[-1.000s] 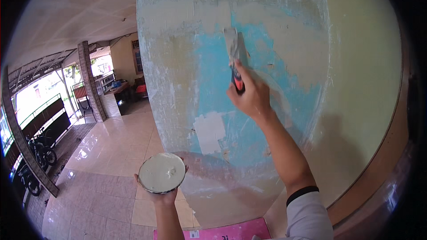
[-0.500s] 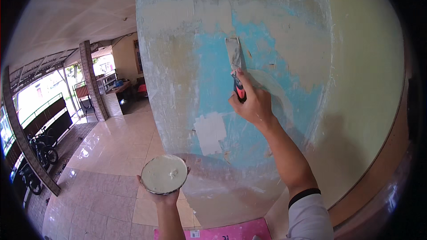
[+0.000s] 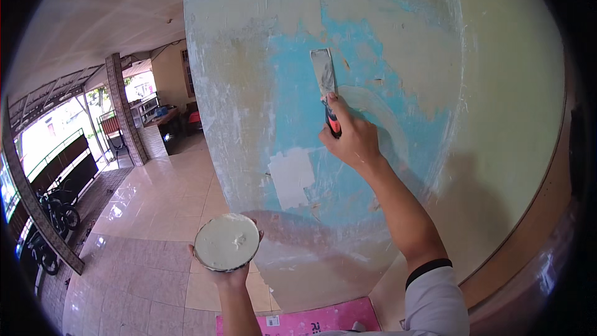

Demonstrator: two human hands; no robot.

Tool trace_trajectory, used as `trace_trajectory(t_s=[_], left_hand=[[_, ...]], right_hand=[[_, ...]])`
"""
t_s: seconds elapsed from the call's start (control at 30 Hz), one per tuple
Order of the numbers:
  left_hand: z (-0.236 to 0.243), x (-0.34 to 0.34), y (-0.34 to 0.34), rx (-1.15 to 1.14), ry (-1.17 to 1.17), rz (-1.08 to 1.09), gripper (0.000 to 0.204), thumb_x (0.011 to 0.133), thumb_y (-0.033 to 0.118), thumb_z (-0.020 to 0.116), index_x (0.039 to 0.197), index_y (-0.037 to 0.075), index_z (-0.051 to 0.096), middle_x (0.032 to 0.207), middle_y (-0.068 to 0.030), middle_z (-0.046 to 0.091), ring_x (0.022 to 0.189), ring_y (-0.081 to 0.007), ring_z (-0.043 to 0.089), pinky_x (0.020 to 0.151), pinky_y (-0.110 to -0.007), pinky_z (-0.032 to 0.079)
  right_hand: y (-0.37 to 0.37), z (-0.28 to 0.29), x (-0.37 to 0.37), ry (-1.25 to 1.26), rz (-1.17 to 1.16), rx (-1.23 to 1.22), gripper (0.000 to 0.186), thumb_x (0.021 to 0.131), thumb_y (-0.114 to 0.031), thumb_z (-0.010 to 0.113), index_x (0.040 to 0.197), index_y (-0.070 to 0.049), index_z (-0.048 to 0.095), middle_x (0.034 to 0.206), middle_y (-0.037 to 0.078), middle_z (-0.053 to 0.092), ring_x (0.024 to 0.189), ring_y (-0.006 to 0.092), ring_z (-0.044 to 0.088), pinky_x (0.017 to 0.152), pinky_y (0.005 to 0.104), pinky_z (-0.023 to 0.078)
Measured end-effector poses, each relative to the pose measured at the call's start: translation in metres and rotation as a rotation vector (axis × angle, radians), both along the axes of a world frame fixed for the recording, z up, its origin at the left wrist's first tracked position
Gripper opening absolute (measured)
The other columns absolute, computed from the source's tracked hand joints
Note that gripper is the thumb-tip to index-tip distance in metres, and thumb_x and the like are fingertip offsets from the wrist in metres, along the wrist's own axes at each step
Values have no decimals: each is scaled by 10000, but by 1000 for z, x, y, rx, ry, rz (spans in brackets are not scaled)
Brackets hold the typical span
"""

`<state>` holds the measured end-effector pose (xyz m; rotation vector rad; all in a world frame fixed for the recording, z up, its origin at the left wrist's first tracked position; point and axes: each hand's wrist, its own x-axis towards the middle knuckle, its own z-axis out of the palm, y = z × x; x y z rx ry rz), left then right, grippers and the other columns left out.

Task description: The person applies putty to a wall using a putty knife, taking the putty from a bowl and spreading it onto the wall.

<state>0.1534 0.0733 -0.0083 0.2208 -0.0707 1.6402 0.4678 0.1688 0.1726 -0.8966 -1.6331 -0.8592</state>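
My right hand [image 3: 353,138] grips the red and black handle of a putty knife [image 3: 323,70], whose putty-smeared metal blade lies on or very close to a turquoise patch of the wall [image 3: 298,112]. Pale filler is spread around the turquoise, in a band above it and in a squarish patch [image 3: 290,177] lower left. My left hand [image 3: 230,277] holds a round container [image 3: 217,246] of pale putty from beneath, its fingertips showing at the rim, low in front of the wall.
A pink board [image 3: 280,323] lies at the wall's foot. To the left are a tiled floor [image 3: 143,255], pillars [image 3: 124,112], a dark gate [image 3: 59,165], parked two-wheelers [image 3: 62,214] and a cluttered counter [image 3: 158,121]. A greenish wall [image 3: 510,118] with a brown edge is at the right.
The knife has come down the wall from the upper filler band onto the turquoise, then stays nearly in place. The container has hardly moved.
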Motion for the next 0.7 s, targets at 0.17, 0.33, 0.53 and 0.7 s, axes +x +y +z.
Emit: trace_trajectory(t_s=[0.17, 0.33, 0.53, 0.7], left_hand=[[2, -1, -2, 70, -65, -48, 825, 913, 772, 457, 1469, 169, 537, 1585, -269, 369, 1376, -654, 350, 1095, -838, 267], [-8, -3, -3, 138, 32, -43, 787, 892, 763, 518, 1436, 198, 587, 1574, -246, 402, 1378, -672, 325, 1099, -844, 247], [-9, 4, -13, 36, -31, -121, 850, 877, 752, 562, 1505, 182, 506, 1587, -259, 369, 1378, -672, 327, 1097, -839, 252], [15, 19, -31, 205, 70, -306, 906, 879, 808, 500, 1522, 169, 479, 1575, -227, 400, 1388, -619, 360, 1096, -828, 276]], right_hand=[[-2, 17, -1, -6, 85, 60, 690, 865, -161, 695, 1511, -39, 484, 823, 152, 692, 607, 311, 659, 581, 422, 544], [-37, 24, -18, 487, 913, -589, 665, 939, -215, 571, 1565, -60, 408, 845, 91, 616, 590, 173, 535, 565, 349, 481], [-88, -43, -13, 769, 1590, -1160, 667, 983, -350, 508, 1588, -127, 340, 764, 104, 541, 481, 134, 415, 469, 331, 391], [-110, -102, -2, 587, 1328, -1137, 553, 1012, -281, 609, 1507, -58, 503, 855, 98, 631, 581, 129, 505, 547, 309, 433]])
